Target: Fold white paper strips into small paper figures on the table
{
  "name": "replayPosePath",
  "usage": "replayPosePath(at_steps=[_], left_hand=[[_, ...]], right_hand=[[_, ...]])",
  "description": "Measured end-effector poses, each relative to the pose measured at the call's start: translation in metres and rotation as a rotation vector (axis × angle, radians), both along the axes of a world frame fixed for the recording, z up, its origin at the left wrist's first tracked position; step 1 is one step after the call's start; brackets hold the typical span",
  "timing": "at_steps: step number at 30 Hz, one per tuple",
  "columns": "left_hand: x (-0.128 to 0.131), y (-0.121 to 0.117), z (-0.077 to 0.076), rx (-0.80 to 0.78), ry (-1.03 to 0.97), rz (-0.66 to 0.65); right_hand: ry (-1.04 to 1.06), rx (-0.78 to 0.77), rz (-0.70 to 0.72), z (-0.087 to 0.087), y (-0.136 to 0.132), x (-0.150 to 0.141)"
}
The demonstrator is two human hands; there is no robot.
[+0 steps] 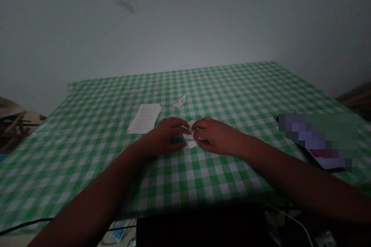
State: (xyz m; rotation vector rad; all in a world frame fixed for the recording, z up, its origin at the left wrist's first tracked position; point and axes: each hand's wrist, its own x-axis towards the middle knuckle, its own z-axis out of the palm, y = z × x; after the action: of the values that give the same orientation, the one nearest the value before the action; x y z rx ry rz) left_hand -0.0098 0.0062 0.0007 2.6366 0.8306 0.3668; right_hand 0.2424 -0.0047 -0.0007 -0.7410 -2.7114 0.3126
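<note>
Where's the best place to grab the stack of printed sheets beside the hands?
Probably the near left corner of the printed sheets, coming from the left: they lie flat on the tablecloth, and that corner sits farthest from the left hand.

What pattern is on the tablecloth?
The tablecloth has a green-and-white gingham check, shown best in the head view.
</note>
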Motion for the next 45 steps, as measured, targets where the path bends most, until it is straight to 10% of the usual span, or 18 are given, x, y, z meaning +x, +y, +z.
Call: replayPosePath(at_steps=[10, 28, 45], left_hand=[[0.001, 0.004, -0.001, 0.139, 0.008, -0.017], [0.002, 0.003, 0.005, 0.154, -0.149, 0.074], [0.011, -0.009, 0.010, 0.266, -0.292, 0.163]], right_hand=[[0.098, -0.089, -0.050, 0.002, 0.000, 0.000], [0.032, 0.196, -0.105, 0.005, -0.002, -0.002], [0.391, 0.025, -0.108, 0.001, -0.002, -0.008]])
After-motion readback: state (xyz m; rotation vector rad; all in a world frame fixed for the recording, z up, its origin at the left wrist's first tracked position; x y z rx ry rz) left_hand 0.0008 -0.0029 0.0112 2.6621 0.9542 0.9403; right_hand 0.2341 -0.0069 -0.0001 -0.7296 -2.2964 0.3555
